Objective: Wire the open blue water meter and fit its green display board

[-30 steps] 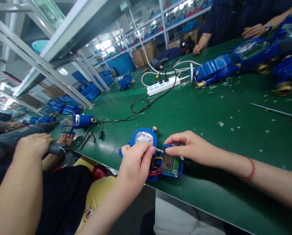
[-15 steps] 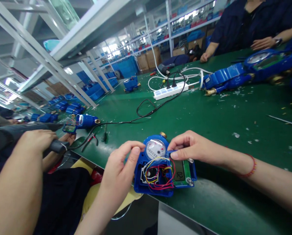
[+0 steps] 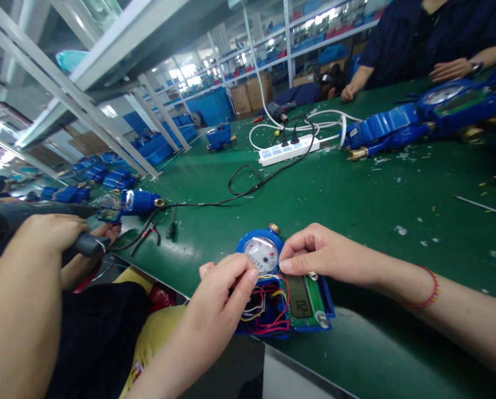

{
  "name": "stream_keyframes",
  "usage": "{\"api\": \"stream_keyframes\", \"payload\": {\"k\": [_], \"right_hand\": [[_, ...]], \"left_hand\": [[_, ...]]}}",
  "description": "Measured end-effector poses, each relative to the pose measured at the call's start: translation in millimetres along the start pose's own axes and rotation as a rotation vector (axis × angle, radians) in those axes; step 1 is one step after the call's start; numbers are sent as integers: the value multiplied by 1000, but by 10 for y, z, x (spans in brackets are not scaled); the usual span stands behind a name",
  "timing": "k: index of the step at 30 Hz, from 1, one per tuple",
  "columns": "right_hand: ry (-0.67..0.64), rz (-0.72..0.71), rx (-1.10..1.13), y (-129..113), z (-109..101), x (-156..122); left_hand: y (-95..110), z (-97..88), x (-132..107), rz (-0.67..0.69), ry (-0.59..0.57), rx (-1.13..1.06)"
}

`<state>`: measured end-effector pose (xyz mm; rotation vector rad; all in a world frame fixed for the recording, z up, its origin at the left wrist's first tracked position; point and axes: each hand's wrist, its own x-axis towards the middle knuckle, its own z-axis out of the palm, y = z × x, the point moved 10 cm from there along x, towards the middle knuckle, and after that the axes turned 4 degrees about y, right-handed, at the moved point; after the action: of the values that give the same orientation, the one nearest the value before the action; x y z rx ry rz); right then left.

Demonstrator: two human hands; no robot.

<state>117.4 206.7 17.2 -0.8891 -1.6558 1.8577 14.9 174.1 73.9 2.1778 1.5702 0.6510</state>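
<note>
Moved: left hand (image 3: 223, 293) comes back in over the open housing, covering wiring that lay bare half a second ago; the meter sits a touch lower and nearer the table edge.
Meter: blue water meter (image 3: 272, 288) lies at the near edge of the green table (image 3: 356, 199), dial (image 3: 261, 254) up, cover off, green circuit board (image 3: 303, 296) with its display swung out to the right.
Left hand: fingers curled, thumb and forefinger pinched at the yellow and red wires (image 3: 268, 310) just below the dial; what exactly sits between the fingertips I cannot tell.
Right hand: right hand (image 3: 318, 255) pinches at the top edge of the board, beside the dial, steadying it.
Neighbour: a co-worker's hand (image 3: 52, 233) on the left grips a dark tool handle, its black cable (image 3: 214, 202) trailing across the table.
Further off: white power strip (image 3: 288, 149), more blue meters (image 3: 418, 111), plastic scraps on the mat.
Risk, wires: a tug while both hands pinch could, I judge, pull a thin lead off its solder joint.
Risk, edge: the meter overhangs close to the rim; a push from either hand may tip it off.
Risk, board: it hangs by wires alone, so twisting could strain them.
</note>
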Motion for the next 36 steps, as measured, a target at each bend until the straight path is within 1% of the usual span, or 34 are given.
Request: {"api": "stream_keyframes", "payload": {"k": [1, 2, 4, 5, 6, 7, 8, 10, 11, 12, 13, 15, 19, 24, 26, 29, 31, 33, 34, 36], "right_hand": [[19, 6, -5, 3, -1, 2], [42, 10, -14, 5, -8, 1], [106, 26, -29, 14, -48, -10], [133, 39, -26, 25, -67, -19], [152, 51, -18, 37, -78, -30], [159, 60, -8, 47, -80, -39], [158, 60, -1, 50, -74, -47], [150, 42, -8, 40, -61, -58], [154, 33, -19, 34, -64, -64], [160, 28, -27, 32, -71, -70], [162, 26, -32, 32, -77, -77], [144, 19, -33, 24, -70, -88], [57, -11, -38, -16, -11, -101], [32, 6, 8, 4, -5, -89], [18, 5, 17, 13, 8, -87], [3, 1, 14, 18, 19, -85], [-4, -3, 10, 14, 24, -84], [-17, -3, 2, 12, 33, -84], [-21, -3, -1, 11, 35, -85], [-33, -4, -9, 10, 41, -88]], "left_hand": [[-12, -100, -21, 15, 80, 83], [-4, -228, -54, 31, 197, 165], [83, -502, -185, 61, 487, 289], [159, -588, -268, 86, 608, 319], [249, -608, -328, 122, 671, 328], [335, -565, -347, 159, 665, 325], [402, -465, -326, 183, 594, 319], [472, -179, -243, 193, 356, 300], [468, -56, -215, 176, 251, 293], [447, 25, -198, 154, 178, 292], [414, 61, -190, 130, 140, 296], [329, 35, -185, 84, 129, 297], [120, -76, -152, -19, 122, 243], [-54, -86, -21, -80, 93, 129], [-51, -69, 12, -64, 91, 82], [60, -68, 12, 2, 107, 7], [153, -6, -2, 37, 55, -3], [206, 83, -11, 38, -18, 28], [215, 109, -10, 28, -36, 47], [220, 105, 4, 14, -15, 77]]}}
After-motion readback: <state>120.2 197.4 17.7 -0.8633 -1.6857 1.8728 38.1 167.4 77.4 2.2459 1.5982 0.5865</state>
